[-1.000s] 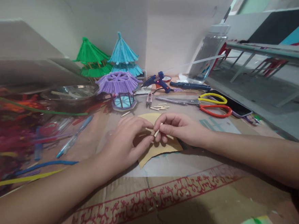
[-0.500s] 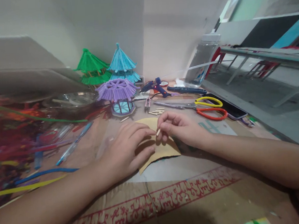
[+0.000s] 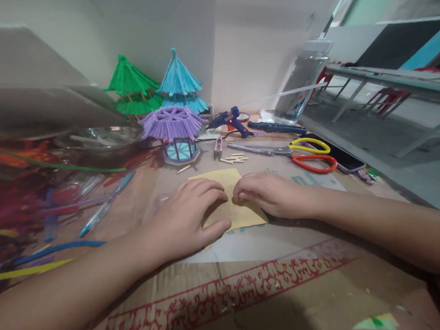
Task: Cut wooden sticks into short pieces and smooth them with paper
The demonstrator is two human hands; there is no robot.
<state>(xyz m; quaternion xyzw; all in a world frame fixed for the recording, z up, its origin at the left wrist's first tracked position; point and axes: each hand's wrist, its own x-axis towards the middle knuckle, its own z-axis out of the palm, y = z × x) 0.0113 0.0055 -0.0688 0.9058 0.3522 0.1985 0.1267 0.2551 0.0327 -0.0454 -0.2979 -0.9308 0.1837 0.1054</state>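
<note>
My left hand (image 3: 193, 214) rests on the left part of a yellow sheet of paper (image 3: 215, 176), thumb and fingers spread apart with nothing between them. Across from it, my right hand (image 3: 269, 194) is closed, its bent fingertips pressed down onto the same sheet. The short wooden stick that showed in its pinch a moment ago is hidden by the fingers now. Just behind the sheet lie several short wooden sticks (image 3: 235, 158), and a single stick (image 3: 183, 169) lies apart to their left.
Purple (image 3: 174, 123), green (image 3: 131, 83) and blue (image 3: 178, 77) pavilion models stand at the back. Near them are small snips (image 3: 218, 149), a glue gun (image 3: 230, 121), scissors (image 3: 292, 152), a phone (image 3: 343, 159) and a clear bottle (image 3: 302, 81). Coloured pipe cleaners (image 3: 15, 199) crowd the left.
My right hand has turned palm down and lowered its fingertips to the sheet, covering the stick. My left thumb and fingers lie a little further apart. The camera view has shifted slightly.
</note>
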